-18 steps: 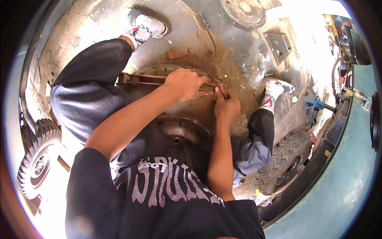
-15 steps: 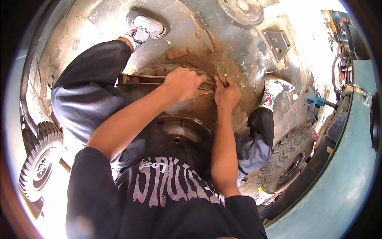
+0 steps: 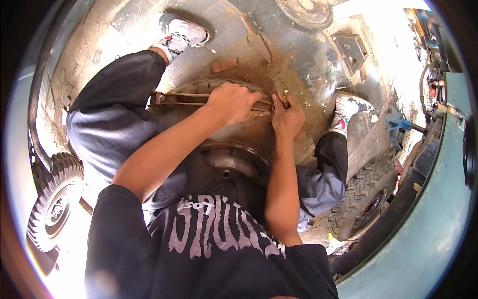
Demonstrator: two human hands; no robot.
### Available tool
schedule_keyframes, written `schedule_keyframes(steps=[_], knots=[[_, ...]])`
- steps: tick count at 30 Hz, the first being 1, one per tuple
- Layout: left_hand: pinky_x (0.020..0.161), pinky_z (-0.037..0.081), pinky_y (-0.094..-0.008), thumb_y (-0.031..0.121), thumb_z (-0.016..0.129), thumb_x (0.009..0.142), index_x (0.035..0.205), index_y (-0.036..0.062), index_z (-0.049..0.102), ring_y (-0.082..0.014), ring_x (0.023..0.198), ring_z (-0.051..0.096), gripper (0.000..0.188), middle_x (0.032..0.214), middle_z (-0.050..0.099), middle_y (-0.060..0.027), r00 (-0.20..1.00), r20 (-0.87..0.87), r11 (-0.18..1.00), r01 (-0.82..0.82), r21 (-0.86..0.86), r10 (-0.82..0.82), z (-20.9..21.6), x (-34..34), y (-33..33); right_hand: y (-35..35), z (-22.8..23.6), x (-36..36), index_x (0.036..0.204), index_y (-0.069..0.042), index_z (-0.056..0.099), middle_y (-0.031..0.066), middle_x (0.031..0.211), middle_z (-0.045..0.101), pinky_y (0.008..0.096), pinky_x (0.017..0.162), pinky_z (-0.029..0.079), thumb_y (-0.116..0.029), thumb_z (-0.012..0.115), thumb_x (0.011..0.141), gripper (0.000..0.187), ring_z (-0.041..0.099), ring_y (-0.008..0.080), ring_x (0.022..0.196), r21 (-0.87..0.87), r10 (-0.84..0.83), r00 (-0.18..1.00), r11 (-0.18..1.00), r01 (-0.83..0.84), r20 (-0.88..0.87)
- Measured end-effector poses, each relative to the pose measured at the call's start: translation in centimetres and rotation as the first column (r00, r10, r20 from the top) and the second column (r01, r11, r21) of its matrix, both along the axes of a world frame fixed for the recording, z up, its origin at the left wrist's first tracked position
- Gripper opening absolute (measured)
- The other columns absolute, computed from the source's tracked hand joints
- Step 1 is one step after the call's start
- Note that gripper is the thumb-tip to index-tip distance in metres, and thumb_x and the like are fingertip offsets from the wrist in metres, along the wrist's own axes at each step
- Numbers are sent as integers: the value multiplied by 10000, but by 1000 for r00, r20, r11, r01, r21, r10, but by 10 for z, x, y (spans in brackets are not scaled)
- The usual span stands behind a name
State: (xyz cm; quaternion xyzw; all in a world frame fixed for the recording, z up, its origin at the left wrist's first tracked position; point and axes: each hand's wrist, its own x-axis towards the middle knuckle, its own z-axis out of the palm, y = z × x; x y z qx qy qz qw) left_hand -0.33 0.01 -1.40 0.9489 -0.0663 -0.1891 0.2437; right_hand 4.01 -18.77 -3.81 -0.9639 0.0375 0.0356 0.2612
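Between my legs lies a large round metal part like a wheel or drum [image 3: 234,160], worn and brownish. Across its far side runs a long, narrow, brown metal piece [image 3: 181,99] with two parallel rails and a block-like left end. My left hand [image 3: 232,103] is closed over the middle of this piece, knuckles up. At its right end my right hand [image 3: 289,118] is closed, thumb and fingers pinching around the tip. Whether a smaller part sits in the right fingers is hidden.
A reddish-brown block [image 3: 224,65] lies on the dirty floor ahead, near a brush-like tool [image 3: 256,32]. Farther off are a round metal disc [image 3: 306,12] and a flat metal plate [image 3: 351,54]. Treaded tyres stand left [image 3: 56,202] and right [image 3: 363,199], beside a pale green vehicle panel [image 3: 423,224].
The whole view has shifted slightly. Both hands keep nearly the same hold on the metal piece, with the right fingers a little changed at its end.
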Motion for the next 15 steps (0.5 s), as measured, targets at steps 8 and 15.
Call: schedule_keyframes(steps=[8, 15], knots=[[916, 575, -517, 589, 694, 953, 1251, 136, 707, -424, 995, 746, 542, 959, 772, -213, 998, -63, 1000, 0, 15, 1, 6, 2, 3, -15, 4, -38, 930, -76, 731, 182, 975, 743, 530, 781, 528, -385, 852, 880, 336, 697, 444, 928, 58, -78, 994, 995, 82, -74], [928, 577, -520, 607, 683, 954, 1281, 157, 710, -422, 1002, 749, 557, 970, 775, -214, 999, -42, 1000, 15, 16, -15, 9, 3, 1, 3, -4, 6, 890, -65, 698, 182, 922, 713, 523, 762, 510, -359, 845, 892, 329, 683, 442, 900, -38, 37, 999, 999, -37, 17]])
